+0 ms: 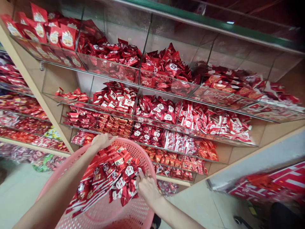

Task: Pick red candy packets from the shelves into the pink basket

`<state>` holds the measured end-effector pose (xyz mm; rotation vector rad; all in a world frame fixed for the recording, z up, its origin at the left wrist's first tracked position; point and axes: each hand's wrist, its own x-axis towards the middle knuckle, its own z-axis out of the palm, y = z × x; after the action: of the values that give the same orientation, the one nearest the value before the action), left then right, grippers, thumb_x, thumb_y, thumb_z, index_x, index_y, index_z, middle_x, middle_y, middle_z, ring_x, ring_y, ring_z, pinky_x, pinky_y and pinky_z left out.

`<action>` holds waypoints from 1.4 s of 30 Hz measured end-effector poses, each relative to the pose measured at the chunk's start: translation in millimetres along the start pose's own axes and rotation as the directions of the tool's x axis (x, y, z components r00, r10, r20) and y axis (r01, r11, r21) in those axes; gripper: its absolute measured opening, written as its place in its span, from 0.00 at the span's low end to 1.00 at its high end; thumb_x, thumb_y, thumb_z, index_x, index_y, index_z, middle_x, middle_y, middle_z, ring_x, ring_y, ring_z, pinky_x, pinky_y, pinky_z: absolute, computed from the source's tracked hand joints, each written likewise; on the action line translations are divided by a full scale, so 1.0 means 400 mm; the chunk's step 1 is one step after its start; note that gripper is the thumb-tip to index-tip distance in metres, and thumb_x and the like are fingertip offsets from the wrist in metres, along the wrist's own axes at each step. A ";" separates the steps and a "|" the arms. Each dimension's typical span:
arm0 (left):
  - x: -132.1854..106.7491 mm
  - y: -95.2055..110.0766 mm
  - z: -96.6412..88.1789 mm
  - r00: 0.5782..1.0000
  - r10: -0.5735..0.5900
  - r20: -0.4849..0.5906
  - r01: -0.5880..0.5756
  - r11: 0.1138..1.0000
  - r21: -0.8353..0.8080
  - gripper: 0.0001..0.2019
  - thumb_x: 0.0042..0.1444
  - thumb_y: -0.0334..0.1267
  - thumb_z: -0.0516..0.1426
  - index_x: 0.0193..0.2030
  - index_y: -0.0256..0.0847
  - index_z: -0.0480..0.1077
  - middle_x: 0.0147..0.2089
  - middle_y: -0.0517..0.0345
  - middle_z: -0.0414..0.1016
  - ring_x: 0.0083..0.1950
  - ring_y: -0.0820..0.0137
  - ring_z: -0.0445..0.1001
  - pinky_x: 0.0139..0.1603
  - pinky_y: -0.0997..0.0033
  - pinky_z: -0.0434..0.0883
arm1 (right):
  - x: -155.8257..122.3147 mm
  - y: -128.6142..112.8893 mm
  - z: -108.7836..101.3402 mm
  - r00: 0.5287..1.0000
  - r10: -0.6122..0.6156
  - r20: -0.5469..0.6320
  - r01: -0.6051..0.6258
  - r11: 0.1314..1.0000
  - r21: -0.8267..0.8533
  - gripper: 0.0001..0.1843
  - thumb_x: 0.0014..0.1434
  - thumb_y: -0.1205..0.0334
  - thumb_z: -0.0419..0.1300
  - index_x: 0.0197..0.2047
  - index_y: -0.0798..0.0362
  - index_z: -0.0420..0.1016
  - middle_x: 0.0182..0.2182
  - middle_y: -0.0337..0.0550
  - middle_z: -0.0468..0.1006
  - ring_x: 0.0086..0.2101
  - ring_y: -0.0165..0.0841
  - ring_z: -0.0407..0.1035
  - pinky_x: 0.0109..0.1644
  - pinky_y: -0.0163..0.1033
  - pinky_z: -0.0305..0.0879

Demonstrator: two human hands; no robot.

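Glass display shelves (152, 83), tiled floor (190, 206), pink basket (140, 153).

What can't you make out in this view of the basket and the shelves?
In the head view:
- The basket: its lower part is cut off by the bottom edge.
- Packets in the basket: the lower ones are hidden by the top layer and the right hand.
- Packets on the top shelf: print too small to read.
- Red-and-white stack: too blurred to identify.
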<state>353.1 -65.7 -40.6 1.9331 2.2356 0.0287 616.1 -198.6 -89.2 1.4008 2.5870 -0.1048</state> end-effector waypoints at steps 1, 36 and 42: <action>0.000 -0.001 0.000 1.000 -0.002 0.002 0.002 1.000 0.002 0.31 0.50 0.64 0.41 0.42 0.46 0.74 0.43 0.48 0.77 0.46 0.55 0.74 0.44 0.63 0.67 | 0.000 0.000 0.000 1.000 0.000 -0.011 0.000 1.000 -0.016 0.13 0.55 0.72 0.52 0.44 0.58 0.70 0.45 0.54 0.71 0.42 0.42 0.69 0.43 0.43 0.66; -0.022 -0.025 0.005 0.999 -0.028 -0.032 0.027 0.999 -0.020 0.33 0.52 0.64 0.38 0.37 0.43 0.75 0.38 0.44 0.78 0.44 0.53 0.75 0.43 0.59 0.68 | 0.439 0.146 -0.127 0.819 0.496 0.288 -0.250 -0.144 0.958 0.17 0.54 0.65 0.57 0.16 0.56 0.61 0.07 0.32 0.60 0.08 0.19 0.48 0.11 0.27 0.39; -0.031 -0.023 -0.004 0.998 -0.058 -0.018 0.058 0.998 -0.020 0.33 0.51 0.64 0.38 0.37 0.43 0.75 0.39 0.45 0.78 0.44 0.54 0.74 0.44 0.59 0.67 | 0.433 0.164 -0.138 0.825 0.465 0.323 -0.202 -0.291 0.935 0.13 0.54 0.69 0.56 0.19 0.57 0.62 0.10 0.32 0.63 0.10 0.18 0.52 0.12 0.25 0.43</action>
<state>345.5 -79.2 -38.7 1.8643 2.2936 0.0612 571.0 -11.8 -68.7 2.5200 1.5156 -2.5425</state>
